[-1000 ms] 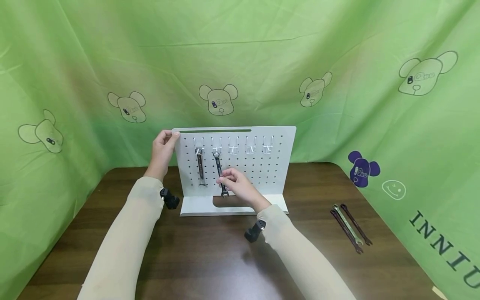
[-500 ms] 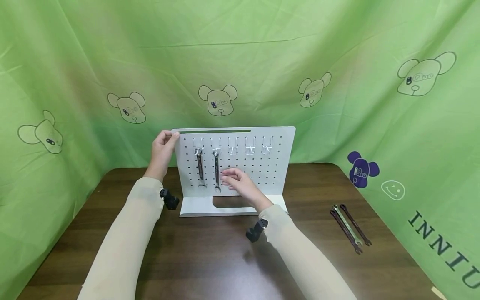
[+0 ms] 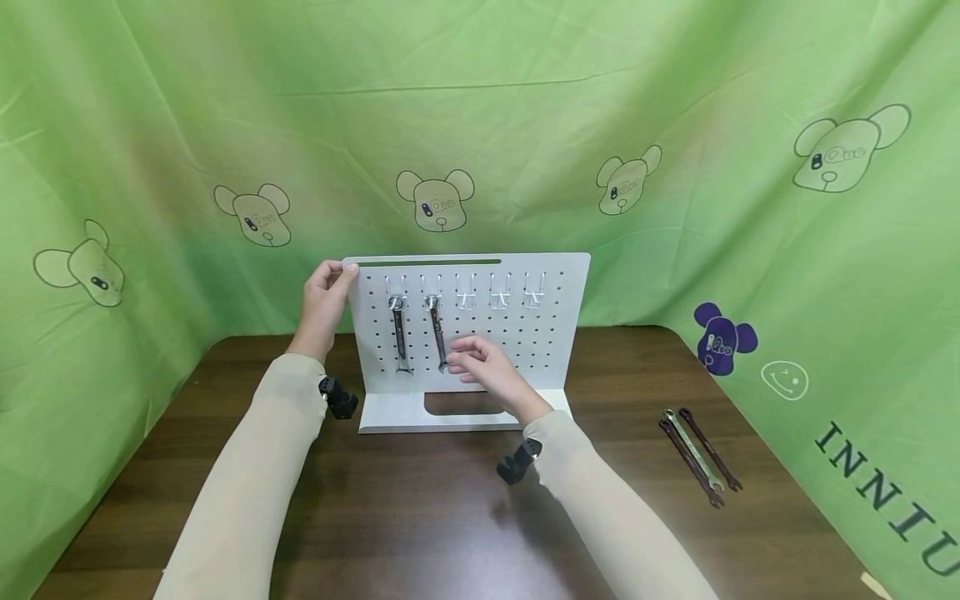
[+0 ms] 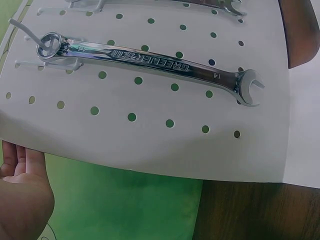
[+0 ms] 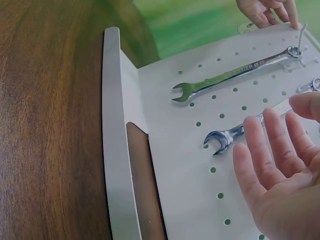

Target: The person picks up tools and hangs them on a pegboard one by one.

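Note:
My left hand grips the upper left edge of a white pegboard, thumb in front and fingers behind. Two combination wrenches hang from hooks by their ring ends. The leftmost wrench, shiny and marked 14, hangs nearly straight. Beside it, the second wrench tilts, its open end to the right. Close to that lower end is my right hand, holding nothing; in the right wrist view its fingers are extended and overlap the wrench's handle.
Three bare hooks line the board to the right of the wrenches. Three more wrenches lie on the brown wooden table at the right. A green printed curtain surrounds the back and sides.
My right hand has let go of the second wrench's handle and moved slightly right. The freed wrench hung straight, then swung so its lower end tilts right. My left hand stays put.

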